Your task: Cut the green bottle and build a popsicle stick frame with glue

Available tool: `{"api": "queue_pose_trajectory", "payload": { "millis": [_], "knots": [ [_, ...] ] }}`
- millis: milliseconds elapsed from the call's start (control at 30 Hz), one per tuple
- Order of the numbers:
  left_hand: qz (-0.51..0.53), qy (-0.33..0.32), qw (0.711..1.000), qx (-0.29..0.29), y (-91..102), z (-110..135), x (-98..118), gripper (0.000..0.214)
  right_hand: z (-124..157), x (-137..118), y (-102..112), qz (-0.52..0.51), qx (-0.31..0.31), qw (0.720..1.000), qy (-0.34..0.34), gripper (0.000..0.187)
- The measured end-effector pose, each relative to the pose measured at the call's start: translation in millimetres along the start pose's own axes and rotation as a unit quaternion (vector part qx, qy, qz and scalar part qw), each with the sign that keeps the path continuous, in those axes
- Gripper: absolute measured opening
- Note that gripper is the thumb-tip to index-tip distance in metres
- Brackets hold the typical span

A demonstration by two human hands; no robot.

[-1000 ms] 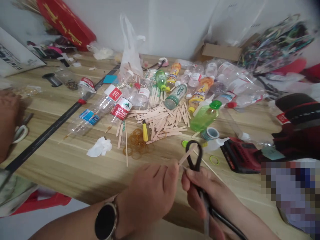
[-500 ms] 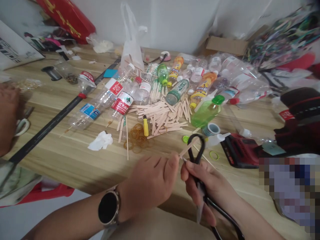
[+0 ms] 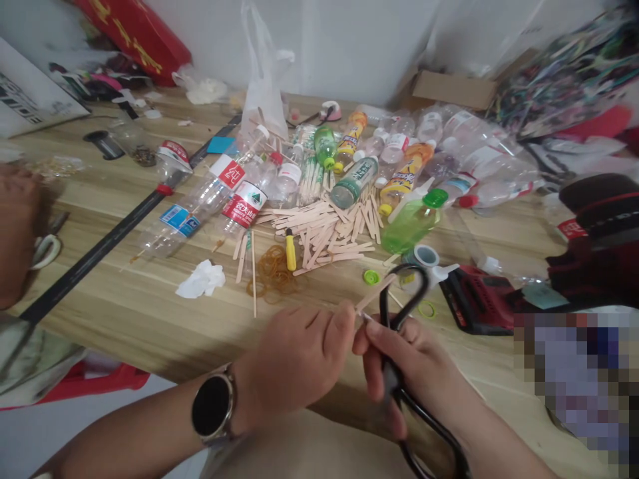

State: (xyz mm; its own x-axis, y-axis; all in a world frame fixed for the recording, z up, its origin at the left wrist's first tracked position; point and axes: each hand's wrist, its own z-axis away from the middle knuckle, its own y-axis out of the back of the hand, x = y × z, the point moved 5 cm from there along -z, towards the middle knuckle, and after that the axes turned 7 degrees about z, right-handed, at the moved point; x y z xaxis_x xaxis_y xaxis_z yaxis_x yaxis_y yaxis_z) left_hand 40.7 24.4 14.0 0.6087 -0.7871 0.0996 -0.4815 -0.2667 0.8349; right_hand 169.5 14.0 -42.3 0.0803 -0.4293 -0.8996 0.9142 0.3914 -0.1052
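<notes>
My left hand [image 3: 294,362], with a black watch on the wrist, is closed around a wooden craft stick [image 3: 375,293] whose end points up and to the right. My right hand [image 3: 414,366] grips black scissors [image 3: 399,313] by the blades and pivot. One handle loop rises above my fingers, right beside the stick's end. Both hands hover at the near edge of the wooden table [image 3: 150,319].
A heap of craft sticks [image 3: 324,233], rubber bands [image 3: 272,269], a yellow-handled tool [image 3: 290,249], crumpled tissue [image 3: 202,279] and several plastic bottles [image 3: 200,206] lie ahead. A red and black tool [image 3: 482,303] sits right. Another person's hand [image 3: 17,229] is at left.
The scissors' loop has swung rightward and my hands have risen slightly. The stick stays in my left hand.
</notes>
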Motion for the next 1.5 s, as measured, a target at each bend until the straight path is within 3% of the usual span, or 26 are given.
{"api": "queue_pose_trajectory", "payload": {
  "millis": [33,100,200,267,367,433,500,600,667,700,767,833,900,967,1100,1200,1300,1500],
  "knots": [
    [0.005,-0.015,1.000,0.009,-0.9,1.1,-1.6,0.028,0.3,4.2,-6.3,-0.104,-0.030,0.993,-0.045,0.044],
    [0.039,-0.029,0.999,0.019,-1.7,3.0,-4.2,0.028,-0.4,6.5,-12.3,-0.214,-0.048,0.973,-0.068,0.044],
    [0.194,0.058,0.979,-0.012,-1.6,3.4,-11.2,0.030,-3.7,8.4,-13.4,-0.236,-0.065,0.968,-0.056,0.047],
    [0.339,0.177,0.922,-0.057,-4.6,4.7,-17.5,0.034,-5.6,9.8,-12.2,-0.213,-0.081,0.973,-0.043,0.049],
    [0.507,0.297,0.799,-0.128,-12.4,6.7,-21.9,0.038,-4.6,11.2,-11.5,-0.194,-0.110,0.974,-0.031,0.050],
    [0.578,0.297,0.742,-0.168,-16.2,3.1,-23.6,0.039,-1.9,12.6,-10.6,-0.201,-0.105,0.973,-0.035,0.049],
    [0.629,0.257,0.707,-0.197,-18.1,-3.5,-26.0,0.037,1.4,13.7,-12.1,-0.207,-0.110,0.971,-0.041,0.050],
    [0.689,0.205,0.654,-0.236,-21.1,-11.6,-27.6,0.036,4.7,11.4,-19.8,-0.224,-0.172,0.959,-0.028,0.054],
    [0.745,0.220,0.596,-0.203,-22.2,-14.9,-30.4,0.037,3.6,11.7,-20.8,-0.213,-0.175,0.960,-0.039,0.054],
    [0.769,0.244,0.569,-0.158,-22.3,-15.8,-33.6,0.037,1.8,12.2,-17.4,-0.187,-0.143,0.971,-0.041,0.054],
    [0.780,0.300,0.546,-0.061,-21.6,-14.5,-40.0,0.033,-1.0,11.1,-2.0,-0.080,-0.012,0.996,-0.025,0.054],
    [0.726,0.340,0.597,-0.023,-19.3,-10.6,-41.1,0.026,3.4,0.4,16.6,0.073,0.149,0.985,0.050,0.050],
    [0.647,0.353,0.675,-0.041,-15.5,-7.4,-36.4,0.025,13.4,-14.1,24.3,0.223,0.243,0.934,0.139,0.042],
    [0.590,0.350,0.725,-0.057,-11.1,-4.7,-30.2,0.027,22.9,-25.5,22.0,0.336,0.269,0.877,0.213,0.036],
    [0.527,0.342,0.777,-0.048,-4.3,-0.2,-21.5,0.026,35.0,-40.2,10.3,0.478,0.295,0.769,0.303,0.031],
    [0.475,0.337,0.812,-0.042,-1.3,2.2,-17.9,0.022,35.3,-47.2,1.0,0.526,0.295,0.721,0.340,0.037],
    [0.427,0.338,0.838,-0.036,1.4,3.9,-15.7,0.022,32.5,-50.0,-4.3,0.541,0.280,0.712,0.350,0.040],
    [0.344,0.319,0.882,-0.035,3.8,3.4,-11.4,0.020,34.1,-45.7,-1.8,0.522,0.271,0.739,0.329,0.032]
  ]
}}
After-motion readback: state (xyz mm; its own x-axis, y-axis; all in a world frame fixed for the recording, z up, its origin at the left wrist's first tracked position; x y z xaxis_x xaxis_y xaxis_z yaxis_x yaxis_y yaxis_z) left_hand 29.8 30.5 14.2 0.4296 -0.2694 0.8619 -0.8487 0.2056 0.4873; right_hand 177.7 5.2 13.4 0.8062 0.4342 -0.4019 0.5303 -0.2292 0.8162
